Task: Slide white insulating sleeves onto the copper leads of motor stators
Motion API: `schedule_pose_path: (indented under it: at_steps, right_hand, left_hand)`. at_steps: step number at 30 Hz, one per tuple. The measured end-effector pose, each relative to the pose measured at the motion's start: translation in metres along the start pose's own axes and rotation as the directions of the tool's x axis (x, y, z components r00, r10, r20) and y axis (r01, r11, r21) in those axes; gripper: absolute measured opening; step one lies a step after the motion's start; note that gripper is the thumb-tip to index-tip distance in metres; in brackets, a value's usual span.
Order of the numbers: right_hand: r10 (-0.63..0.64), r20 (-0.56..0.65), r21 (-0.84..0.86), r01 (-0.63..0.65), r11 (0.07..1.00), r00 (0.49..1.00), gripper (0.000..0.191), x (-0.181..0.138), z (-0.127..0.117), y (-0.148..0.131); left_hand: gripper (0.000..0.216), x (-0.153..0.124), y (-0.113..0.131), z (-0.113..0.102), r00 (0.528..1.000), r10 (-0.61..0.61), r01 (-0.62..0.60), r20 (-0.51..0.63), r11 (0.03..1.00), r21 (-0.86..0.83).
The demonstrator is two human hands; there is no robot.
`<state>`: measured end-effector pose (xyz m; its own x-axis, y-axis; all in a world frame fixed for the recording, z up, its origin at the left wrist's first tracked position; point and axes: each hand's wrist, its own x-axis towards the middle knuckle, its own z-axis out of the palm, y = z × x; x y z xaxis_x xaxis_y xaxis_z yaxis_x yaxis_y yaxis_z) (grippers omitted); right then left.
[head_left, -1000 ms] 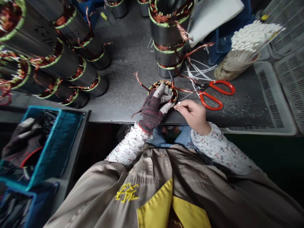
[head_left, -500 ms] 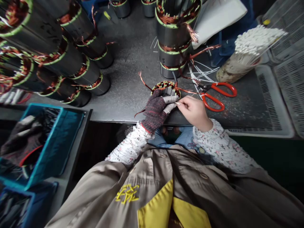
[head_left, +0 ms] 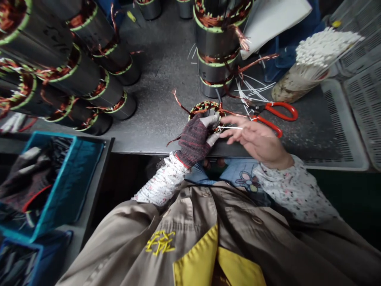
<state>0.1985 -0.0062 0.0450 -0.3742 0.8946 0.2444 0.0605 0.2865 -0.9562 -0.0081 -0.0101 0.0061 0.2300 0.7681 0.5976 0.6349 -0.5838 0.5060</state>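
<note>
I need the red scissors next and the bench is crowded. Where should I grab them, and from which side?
Take the red scissors by the handle loops, coming from the right. The loops point right onto bare bench, while the blades point left into the white sleeves and copper leads near the small stator, partly hidden behind the right hand.

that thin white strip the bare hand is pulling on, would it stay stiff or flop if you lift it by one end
The white strip looks straight between the right hand and the stator, so probably springy rather than limp. It is very thin, likely light and easily kinked.
</note>
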Motion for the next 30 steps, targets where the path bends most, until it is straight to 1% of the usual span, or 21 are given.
schedule_pose_path:
  at_steps: [2, 3, 4, 7, 8, 10, 11, 13, 14, 15, 16, 18, 20, 21, 22, 24, 25, 27, 28, 30]
  right_hand:
    - [0.115, 0.051, 0.179, -0.123, 0.976, 0.992, 0.044, -0.006, 0.0, -0.001]
    - [0.148, 0.038, 0.23, -0.153, 0.961, 0.988, 0.043, -0.009, 0.0, -0.003]
    - [0.161, -0.006, 0.246, -0.155, 0.957, 0.987, 0.041, -0.011, -0.002, -0.006]
    - [0.1, -0.135, 0.28, -0.058, 0.958, 0.986, 0.035, -0.002, -0.002, -0.012]
    - [0.066, -0.165, 0.298, -0.014, 0.954, 0.984, 0.033, 0.007, 0.001, -0.011]
    - [0.026, -0.222, 0.301, 0.043, 0.953, 0.975, 0.035, 0.031, 0.011, -0.003]
    - [0.02, -0.25, 0.27, 0.049, 0.962, 0.968, 0.037, 0.043, 0.017, 0.004]
    - [0.009, -0.306, 0.148, 0.038, 0.988, 0.952, 0.044, 0.058, 0.029, 0.018]
    - [-0.027, -0.333, 0.062, 0.05, 0.997, 0.943, 0.047, 0.058, 0.033, 0.025]
    - [-0.09, -0.344, -0.044, 0.079, 0.996, 0.935, 0.049, 0.055, 0.035, 0.031]
    - [-0.172, -0.331, -0.168, 0.121, 0.978, 0.928, 0.048, 0.047, 0.036, 0.035]
    - [-0.316, -0.241, -0.415, 0.197, 0.888, 0.918, 0.039, 0.026, 0.034, 0.044]
    - [-0.365, -0.126, -0.57, 0.234, 0.788, 0.922, 0.025, 0.009, 0.031, 0.052]
    - [-0.373, -0.091, -0.597, 0.249, 0.762, 0.923, 0.019, 0.004, 0.029, 0.057]
    - [-0.384, -0.069, -0.597, 0.27, 0.755, 0.921, 0.014, 0.002, 0.028, 0.062]
    - [-0.415, -0.043, -0.545, 0.327, 0.772, 0.909, 0.009, 0.005, 0.024, 0.07]
    - [-0.425, -0.033, -0.508, 0.351, 0.787, 0.905, 0.009, 0.008, 0.021, 0.074]
    - [-0.408, -0.008, -0.446, 0.362, 0.818, 0.913, 0.011, 0.014, 0.014, 0.077]
    - [-0.385, 0.009, -0.426, 0.352, 0.834, 0.923, 0.012, 0.017, 0.009, 0.078]
    - [-0.331, 0.047, -0.4, 0.321, 0.859, 0.943, 0.015, 0.02, 0.001, 0.078]
  left_hand:
    - [0.045, -0.002, -0.001, 0.001, 1.0, -0.026, 0.027, 0.008, 0.999, -0.018]
    - [0.047, -0.002, -0.001, 0.002, 0.999, -0.042, 0.042, 0.015, 0.999, -0.02]
    - [0.049, -0.002, 0.0, 0.003, 0.998, -0.059, 0.059, 0.029, 0.998, -0.016]
    - [0.049, -0.001, 0.008, 0.009, 0.993, -0.099, 0.098, 0.069, 0.995, 0.02]
    - [0.048, -0.002, 0.011, 0.012, 0.992, -0.107, 0.105, 0.073, 0.994, 0.028]
    - [0.048, -0.004, 0.019, 0.019, 0.993, -0.114, 0.112, 0.042, 0.992, 0.049]
    - [0.05, -0.005, 0.022, 0.022, 0.993, -0.114, 0.113, 0.013, 0.992, 0.064]
    - [0.053, -0.009, 0.027, 0.025, 0.993, -0.106, 0.109, -0.049, 0.992, 0.069]
    - [0.057, -0.011, 0.029, 0.023, 0.993, -0.101, 0.104, -0.061, 0.993, 0.056]
    - [0.06, -0.013, 0.03, 0.019, 0.994, -0.093, 0.095, -0.058, 0.995, 0.041]
    - [0.063, -0.014, 0.032, 0.013, 0.996, -0.076, 0.078, -0.043, 0.996, 0.043]
    - [0.064, -0.016, 0.033, -0.003, 1.0, -0.01, 0.007, 0.019, 0.99, 0.138]
    - [0.057, -0.015, 0.032, -0.022, 0.991, 0.052, -0.087, 0.122, 0.948, 0.307]
    - [0.053, -0.014, 0.031, -0.03, 0.979, 0.059, -0.129, 0.193, 0.919, 0.372]
    - [0.05, -0.011, 0.028, -0.037, 0.961, 0.053, -0.164, 0.27, 0.898, 0.407]
    - [0.047, -0.002, 0.017, -0.049, 0.91, 0.057, -0.227, 0.411, 0.898, 0.378]
    - [0.045, 0.004, 0.009, -0.053, 0.883, 0.082, -0.259, 0.461, 0.906, 0.334]
    - [0.042, 0.016, -0.008, -0.059, 0.827, 0.178, -0.321, 0.534, 0.928, 0.188]
    - [0.04, 0.023, -0.016, -0.062, 0.797, 0.225, -0.339, 0.561, 0.935, 0.105]
    - [0.036, 0.036, -0.029, -0.064, 0.742, 0.282, -0.34, 0.607, 0.94, -0.022]
